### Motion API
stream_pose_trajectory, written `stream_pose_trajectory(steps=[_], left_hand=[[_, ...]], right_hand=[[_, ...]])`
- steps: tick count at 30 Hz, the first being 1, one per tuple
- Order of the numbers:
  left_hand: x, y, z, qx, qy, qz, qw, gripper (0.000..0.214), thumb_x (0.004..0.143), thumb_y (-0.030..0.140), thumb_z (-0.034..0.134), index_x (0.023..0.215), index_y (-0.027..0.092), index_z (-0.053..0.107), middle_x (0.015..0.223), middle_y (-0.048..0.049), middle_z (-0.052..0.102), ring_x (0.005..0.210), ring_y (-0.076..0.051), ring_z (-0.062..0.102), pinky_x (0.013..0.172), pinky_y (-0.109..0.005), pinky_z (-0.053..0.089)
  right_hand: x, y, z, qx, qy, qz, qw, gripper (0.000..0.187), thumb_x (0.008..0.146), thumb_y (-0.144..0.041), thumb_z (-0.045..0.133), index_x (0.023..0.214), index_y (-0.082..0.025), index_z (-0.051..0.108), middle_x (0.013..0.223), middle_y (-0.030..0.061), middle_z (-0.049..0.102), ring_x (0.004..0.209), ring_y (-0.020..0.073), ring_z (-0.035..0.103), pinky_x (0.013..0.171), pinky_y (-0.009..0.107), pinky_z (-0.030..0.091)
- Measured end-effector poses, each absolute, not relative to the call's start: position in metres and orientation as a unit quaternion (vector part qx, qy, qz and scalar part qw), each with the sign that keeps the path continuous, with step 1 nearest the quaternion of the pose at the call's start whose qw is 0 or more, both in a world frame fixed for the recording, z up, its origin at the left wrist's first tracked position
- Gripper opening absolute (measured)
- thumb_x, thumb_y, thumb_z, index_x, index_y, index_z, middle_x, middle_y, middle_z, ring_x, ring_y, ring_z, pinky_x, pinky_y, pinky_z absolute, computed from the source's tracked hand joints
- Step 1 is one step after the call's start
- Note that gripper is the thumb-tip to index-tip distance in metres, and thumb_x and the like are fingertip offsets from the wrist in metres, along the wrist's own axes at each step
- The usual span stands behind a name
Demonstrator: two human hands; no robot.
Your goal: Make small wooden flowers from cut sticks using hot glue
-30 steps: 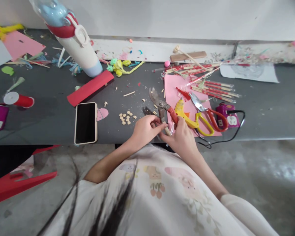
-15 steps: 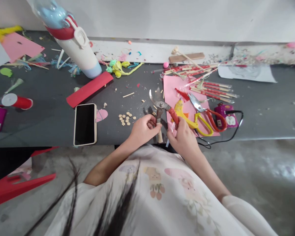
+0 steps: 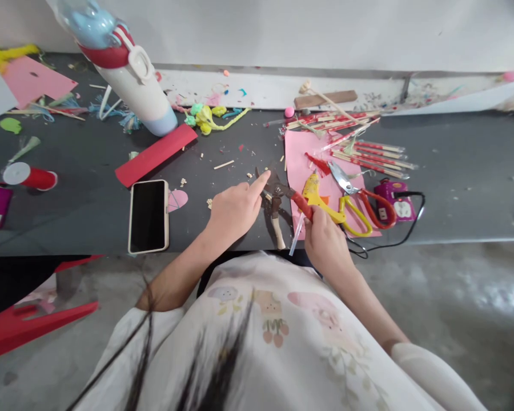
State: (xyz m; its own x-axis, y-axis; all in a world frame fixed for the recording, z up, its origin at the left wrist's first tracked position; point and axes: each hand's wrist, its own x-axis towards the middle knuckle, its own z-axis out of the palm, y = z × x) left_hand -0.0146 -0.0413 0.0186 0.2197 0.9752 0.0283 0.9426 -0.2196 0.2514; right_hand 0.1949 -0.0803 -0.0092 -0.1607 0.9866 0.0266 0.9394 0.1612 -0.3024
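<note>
My right hand [image 3: 329,237] is closed around the red handle of a pair of pruning shears [image 3: 277,191]. Their other handle, with its covering worn pale at the end, points toward the table's front edge. My left hand [image 3: 236,210] has its index finger stretched out to the shears' blades; its thumb and other fingers are mostly hidden beneath. Tiny pale flower-shaped pieces [image 3: 209,203] show partly behind the left hand. A clear stick [image 3: 297,234] lies beside the right hand, near a yellow glue gun [image 3: 319,200] on pink paper [image 3: 297,153].
Scissors [image 3: 345,181] and bundled red-and-cream sticks [image 3: 370,157] lie to the right, by a purple box [image 3: 394,201] with a black cable. Leftward are a phone [image 3: 148,217], a red strip [image 3: 156,155], a tall bottle [image 3: 139,91] and a thread spool [image 3: 31,176].
My left hand has let go of the shears' pale handle and moved up and left, its index finger now at the blades. The white paper at the back right has lifted.
</note>
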Motion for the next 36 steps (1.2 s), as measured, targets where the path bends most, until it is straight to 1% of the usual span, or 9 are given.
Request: stream_pose_trajectory(steps=[6,9,11,14,18,21,25,29,36], left_hand=[[-0.014,-0.036,0.018,0.772,0.63,0.064,0.061,0.051,0.096,0.023,0.036,0.147,0.027,0.04,0.087,-0.0071,0.069,0.077,-0.019,0.066,0.061,-0.028,0.038],[-0.015,-0.038,0.017,0.757,0.645,0.09,0.052,0.047,0.097,0.025,0.034,0.142,0.023,0.046,0.087,-0.0072,0.07,0.077,-0.018,0.065,0.061,-0.027,0.037],[-0.015,-0.041,0.017,0.741,0.656,0.126,0.06,0.039,0.098,0.027,0.034,0.13,0.021,0.055,0.084,-0.0057,0.07,0.075,-0.017,0.065,0.059,-0.027,0.034],[-0.015,-0.048,0.016,0.723,0.659,0.159,0.132,0.03,0.097,0.035,0.039,0.099,0.02,0.065,0.074,-0.0028,0.069,0.067,-0.015,0.061,0.057,-0.027,0.031],[-0.011,-0.057,0.009,0.733,0.594,0.163,0.289,0.044,0.097,0.049,0.037,0.073,0.02,0.061,0.068,-0.0023,0.066,0.061,-0.015,0.058,0.056,-0.028,0.031],[-0.006,-0.06,0.003,0.707,0.555,0.194,0.393,0.039,0.094,0.05,0.046,0.073,0.02,0.059,0.07,-0.0014,0.067,0.062,-0.014,0.059,0.057,-0.026,0.035],[0.003,-0.06,-0.003,0.637,0.553,0.264,0.469,0.023,0.085,0.041,0.06,0.078,0.019,0.062,0.077,-0.002,0.071,0.069,-0.015,0.065,0.062,-0.024,0.045],[0.008,-0.058,-0.007,0.585,0.561,0.312,0.496,0.018,0.081,0.036,0.064,0.08,0.018,0.064,0.077,-0.0033,0.072,0.071,-0.016,0.067,0.063,-0.025,0.049],[0.007,-0.053,-0.01,0.527,0.577,0.366,0.505,0.017,0.076,0.033,0.068,0.079,0.016,0.065,0.074,-0.0033,0.07,0.068,-0.015,0.065,0.063,-0.024,0.051]], right_hand=[[0.192,-0.081,-0.007,-0.638,-0.752,0.12,0.112,0.03,0.098,-0.029,0.028,0.112,-0.014,0.049,0.09,0.0167,0.065,0.081,0.0296,0.062,0.068,0.04,0.049],[0.192,-0.08,-0.008,-0.641,-0.749,0.123,0.115,0.031,0.099,-0.032,0.027,0.111,-0.015,0.05,0.09,0.0161,0.065,0.081,0.029,0.062,0.067,0.038,0.047],[0.193,-0.079,-0.008,-0.637,-0.75,0.133,0.12,0.033,0.099,-0.034,0.026,0.113,-0.015,0.049,0.093,0.0173,0.065,0.082,0.0293,0.062,0.067,0.038,0.047],[0.193,-0.076,-0.008,-0.633,-0.748,0.15,0.13,0.033,0.098,-0.034,0.027,0.116,-0.015,0.048,0.097,0.0187,0.065,0.084,0.0297,0.062,0.067,0.039,0.048],[0.193,-0.07,-0.006,-0.635,-0.738,0.178,0.139,0.032,0.097,-0.031,0.029,0.116,-0.014,0.048,0.098,0.0197,0.065,0.085,0.0305,0.063,0.067,0.04,0.048],[0.192,-0.065,-0.004,-0.631,-0.735,0.189,0.159,0.031,0.096,-0.031,0.03,0.115,-0.014,0.048,0.099,0.0195,0.065,0.085,0.0302,0.063,0.068,0.04,0.049],[0.188,-0.059,-0.003,-0.624,-0.735,0.192,0.184,0.032,0.097,-0.033,0.03,0.116,-0.015,0.049,0.102,0.0195,0.066,0.09,0.0308,0.063,0.072,0.042,0.05],[0.182,-0.054,-0.003,-0.622,-0.736,0.2,0.178,0.033,0.097,-0.032,0.03,0.118,-0.013,0.049,0.106,0.021,0.065,0.096,0.0325,0.063,0.076,0.044,0.05],[0.171,-0.049,0.002,-0.597,-0.752,0.215,0.178,0.036,0.096,-0.032,0.034,0.121,-0.011,0.051,0.102,0.02,0.068,0.089,0.0318,0.066,0.068,0.039,0.05]])
